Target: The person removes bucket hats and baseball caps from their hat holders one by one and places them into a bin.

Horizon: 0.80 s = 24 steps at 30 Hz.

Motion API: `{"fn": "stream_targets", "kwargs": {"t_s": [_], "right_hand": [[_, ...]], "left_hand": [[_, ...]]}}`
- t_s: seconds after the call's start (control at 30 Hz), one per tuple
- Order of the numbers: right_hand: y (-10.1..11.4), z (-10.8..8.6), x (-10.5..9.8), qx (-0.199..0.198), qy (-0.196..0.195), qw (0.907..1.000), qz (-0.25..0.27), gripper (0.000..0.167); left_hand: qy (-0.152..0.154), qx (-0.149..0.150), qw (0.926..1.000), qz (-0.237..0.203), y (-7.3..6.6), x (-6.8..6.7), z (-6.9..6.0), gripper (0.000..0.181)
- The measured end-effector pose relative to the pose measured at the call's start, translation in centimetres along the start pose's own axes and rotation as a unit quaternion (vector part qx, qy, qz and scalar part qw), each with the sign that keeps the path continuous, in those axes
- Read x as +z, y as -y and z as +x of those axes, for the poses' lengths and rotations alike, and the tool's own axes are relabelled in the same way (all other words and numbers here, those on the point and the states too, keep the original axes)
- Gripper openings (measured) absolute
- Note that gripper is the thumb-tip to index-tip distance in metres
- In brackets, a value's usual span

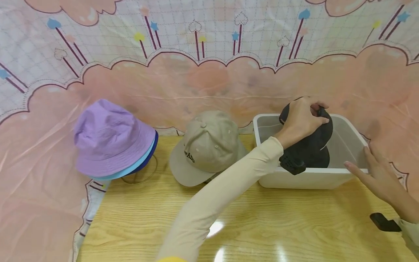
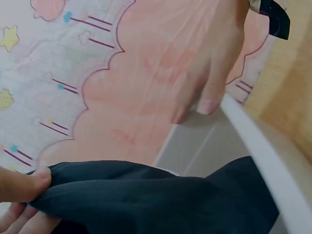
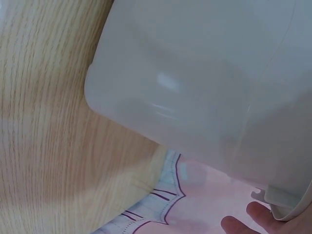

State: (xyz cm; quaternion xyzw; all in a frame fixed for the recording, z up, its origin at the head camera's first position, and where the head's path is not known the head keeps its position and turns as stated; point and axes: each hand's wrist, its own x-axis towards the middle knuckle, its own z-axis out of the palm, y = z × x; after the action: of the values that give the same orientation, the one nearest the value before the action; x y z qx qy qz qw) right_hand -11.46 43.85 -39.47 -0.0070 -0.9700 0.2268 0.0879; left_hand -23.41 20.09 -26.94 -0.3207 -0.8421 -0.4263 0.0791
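Observation:
My left hand [image 1: 302, 118] pinches the upper edge of a black cap [image 1: 314, 153] inside the pale grey bin [image 1: 347, 170]. In the left wrist view, the thumb and fingers grip a fold of its dark fabric [image 2: 131, 200]. The cap's lower part sits below the bin's rim, and its underside is hidden. At the bin's right end is my right hand [image 1: 379, 174], fingers mostly extended at the rim and thumb reaching over the near corner. Only some fingertips [image 3: 261, 214] show in the right wrist view, beside the rim.
A beige baseball cap [image 1: 209, 145] with dark lettering stands left of the bin on the wooden table [image 1: 131, 225]. Farther left, stacked bucket hats, a purple one [image 1: 111, 138] on top, sit on a round wire stand [image 1: 154, 171]. A patterned cloth [image 1: 209, 83] hangs behind.

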Motion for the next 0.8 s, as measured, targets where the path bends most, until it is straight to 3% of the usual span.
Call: {"fn": "stream_targets", "kwargs": {"t_s": [0.13, 0.23, 0.33, 0.4, 0.5, 0.7, 0.8], "right_hand": [[0.2, 0.1, 0.0, 0.001, 0.001, 1.0, 0.002, 0.086], [0.2, 0.0, -0.1, -0.001, -0.001, 1.0, 0.003, 0.085], [0.1, -0.1, -0.1, -0.007, 0.001, 1.0, 0.006, 0.085], [0.0, -0.1, -0.1, -0.012, 0.003, 0.9999, 0.009, 0.085], [-0.1, -0.1, -0.1, -0.016, 0.004, 0.9998, 0.009, 0.085], [-0.1, -0.1, -0.1, -0.014, 0.003, 0.9999, 0.007, 0.086], [-0.2, 0.0, 0.0, -0.015, 0.003, 0.9998, 0.009, 0.085]], "left_hand": [[0.002, -0.002, 1.0, 0.01, 1.0, 1.4, -0.2, 0.025], [0.019, -0.011, 0.9993, 0.031, 1.7, 2.3, -0.4, 0.024], [0.051, -0.039, 0.9963, 0.058, 2.4, 2.7, -0.5, 0.018], [0.081, -0.064, 0.9912, 0.083, 2.8, 2.8, -0.6, 0.013], [0.123, -0.079, 0.9814, 0.124, 3.3, 2.6, -0.6, 0.021], [0.16, -0.086, 0.9668, 0.179, 4.4, 1.7, -0.5, 0.022], [0.198, -0.101, 0.9525, 0.209, 4.9, 1.6, -0.8, 0.029]]}}
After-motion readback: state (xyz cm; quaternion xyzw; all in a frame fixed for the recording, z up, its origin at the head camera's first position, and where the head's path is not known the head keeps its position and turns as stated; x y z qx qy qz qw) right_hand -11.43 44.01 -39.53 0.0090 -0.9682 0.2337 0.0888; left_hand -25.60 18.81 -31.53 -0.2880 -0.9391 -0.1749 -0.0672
